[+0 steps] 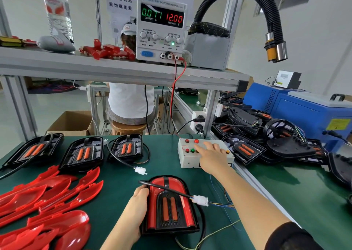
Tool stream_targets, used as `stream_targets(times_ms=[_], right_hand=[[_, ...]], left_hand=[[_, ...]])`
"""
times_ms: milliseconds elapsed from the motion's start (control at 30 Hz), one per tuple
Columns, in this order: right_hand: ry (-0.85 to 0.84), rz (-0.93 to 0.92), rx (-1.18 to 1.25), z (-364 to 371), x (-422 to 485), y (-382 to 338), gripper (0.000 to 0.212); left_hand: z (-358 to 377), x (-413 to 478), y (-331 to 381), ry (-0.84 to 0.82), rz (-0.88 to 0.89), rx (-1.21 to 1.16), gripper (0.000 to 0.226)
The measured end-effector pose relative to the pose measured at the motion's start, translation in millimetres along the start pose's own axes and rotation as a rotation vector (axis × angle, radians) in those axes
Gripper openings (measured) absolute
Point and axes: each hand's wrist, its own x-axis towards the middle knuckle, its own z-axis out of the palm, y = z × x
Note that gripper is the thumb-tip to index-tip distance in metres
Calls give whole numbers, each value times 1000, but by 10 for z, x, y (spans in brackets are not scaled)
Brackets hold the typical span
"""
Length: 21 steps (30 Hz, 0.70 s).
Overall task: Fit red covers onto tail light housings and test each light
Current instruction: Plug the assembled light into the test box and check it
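Green matting covers the work surface (118,185), seen from the head camera, and an aluminium shelf (114,66) runs across above it. Nearest the viewer, a black tail light housing fitted with a glossy red cover (169,224) lies flat on the mat with its two orange strips facing up. The left grip (139,202) holds the left edge of this light, fingers curled round its side. A black cable crosses the top of the light and ends in a joined pair of white plugs (201,200), from which thin coloured wires run off to the right.

The right grip (211,155) reaches forward to an off-white control box with red, green and orange buttons (185,161). It holds nothing, and its stretched forefinger rests on the box top beside the green button. Whether it presses a button cannot be told.

Behind the light, three bare black housings (82,153) lie in a row, the rightmost trailing a loose white plug (141,170). Loose red plastic covers (47,198) are heaped at the left, and a pile of black housings (266,141) lies to the right of the box.

On the shelf, a grey DC power supply (162,38) shows 12.00 on its voltage display, and red and black leads (174,89) hang from its terminals. Another person sits on a wooden stool (129,128) beyond the surface.
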Motion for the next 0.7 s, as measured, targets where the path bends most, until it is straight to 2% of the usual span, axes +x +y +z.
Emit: stream_targets(times_ms=[167, 500, 567, 633, 700], right_hand=[[13, -100, -26, -26, -5, -197, 71], [-49, -84, -10, -16, -32, -259, 72], [-27, -85, 63, -67, -92, -247, 61], [-30, -68, 251, -149, -193, -179, 45], [-159, -58, 515, -248, -375, -50, 40]], left_hand=[[-29, 44, -27, -21, -25, 28, 30], [-23, 31, -3, -20, -20, 3, 28], [-26, 21, -5, -36, -22, 11, 28], [-29, 22, -14, -52, -22, 57, 31], [-46, 26, -13, -38, 31, 178, 34]])
